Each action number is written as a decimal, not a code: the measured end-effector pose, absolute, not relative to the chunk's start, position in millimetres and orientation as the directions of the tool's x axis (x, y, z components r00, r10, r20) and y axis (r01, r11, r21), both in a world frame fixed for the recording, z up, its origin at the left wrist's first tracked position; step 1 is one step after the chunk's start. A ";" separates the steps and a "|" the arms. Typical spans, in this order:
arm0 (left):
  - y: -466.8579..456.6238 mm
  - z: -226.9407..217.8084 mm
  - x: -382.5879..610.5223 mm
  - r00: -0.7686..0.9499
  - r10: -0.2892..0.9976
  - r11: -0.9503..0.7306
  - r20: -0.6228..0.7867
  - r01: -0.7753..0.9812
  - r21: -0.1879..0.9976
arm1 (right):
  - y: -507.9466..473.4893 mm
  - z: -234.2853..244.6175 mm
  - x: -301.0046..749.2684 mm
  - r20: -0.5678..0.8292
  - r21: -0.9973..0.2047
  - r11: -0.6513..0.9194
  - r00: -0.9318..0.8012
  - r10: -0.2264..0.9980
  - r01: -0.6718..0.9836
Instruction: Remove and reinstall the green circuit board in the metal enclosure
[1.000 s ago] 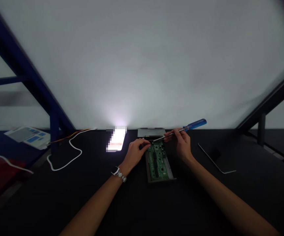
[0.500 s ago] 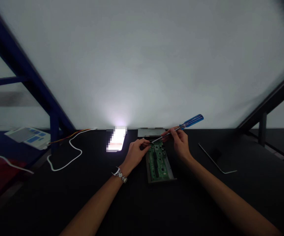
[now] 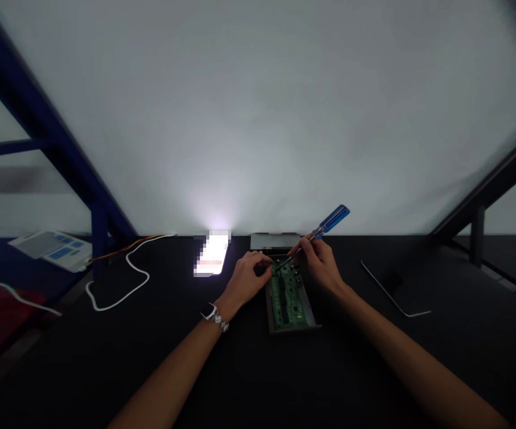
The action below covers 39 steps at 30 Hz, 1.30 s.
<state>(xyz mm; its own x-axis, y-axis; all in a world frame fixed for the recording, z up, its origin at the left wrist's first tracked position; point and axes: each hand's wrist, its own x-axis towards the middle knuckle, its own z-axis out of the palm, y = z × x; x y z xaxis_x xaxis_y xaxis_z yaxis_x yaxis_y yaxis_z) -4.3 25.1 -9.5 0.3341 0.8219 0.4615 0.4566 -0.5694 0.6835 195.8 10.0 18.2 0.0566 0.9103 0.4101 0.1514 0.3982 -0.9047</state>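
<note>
A green circuit board (image 3: 290, 298) lies in a shallow metal tray (image 3: 308, 304) on the black table. My right hand (image 3: 320, 262) grips a screwdriver (image 3: 333, 219) by its shaft, just below the clear blue handle. The handle points up and to the right, and the tip is down at the far left part of the board. Beside that tip, my left hand (image 3: 248, 277) rests at the board's left edge with thumb and fingers curled close together. Whatever may be between those fingertips is too small to make out.
Behind the board lies a flat metal panel (image 3: 276, 241) against the wall. A glowing phone (image 3: 213, 253) is on the left, near a white cable (image 3: 139, 271). To the right lies a bent metal rod (image 3: 387, 292). Blue frame bars (image 3: 72, 161) slope at the left.
The screwdriver has shifted left and stands more steeply, its tip slightly nearer to me on the board. My right hand moved a little left with it; my left hand barely moved.
</note>
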 end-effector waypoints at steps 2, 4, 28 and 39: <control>24.7 -8.1 -4.7 0.354 0.812 -0.583 0.464 0.448 0.678 | 11.1 18.3 196.2 0.403 -0.911 0.394 0.066 0.913 0.124; 24.2 -6.6 -4.9 0.367 0.802 -0.596 0.471 0.441 0.671 | 12.2 19.4 196.8 0.402 -0.914 0.395 0.080 0.912 0.089; 29.6 -14.3 -9.0 0.287 0.850 -0.526 0.443 0.529 0.666 | 22.4 51.6 182.0 0.418 -0.908 0.419 0.066 0.906 -0.012; 28.8 -14.9 -7.1 0.256 0.854 -0.517 0.452 0.502 0.693 | 22.6 47.4 183.3 0.395 -0.917 0.399 0.077 0.915 -0.029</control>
<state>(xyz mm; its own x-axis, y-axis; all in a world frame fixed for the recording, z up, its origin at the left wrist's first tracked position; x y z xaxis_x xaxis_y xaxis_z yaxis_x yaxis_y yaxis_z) -7.1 28.8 -14.9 0.2560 0.8545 0.4520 0.5023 -0.5171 0.6930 183.3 22.6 47.4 0.0767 0.9153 0.3955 -0.0289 0.3985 -0.9167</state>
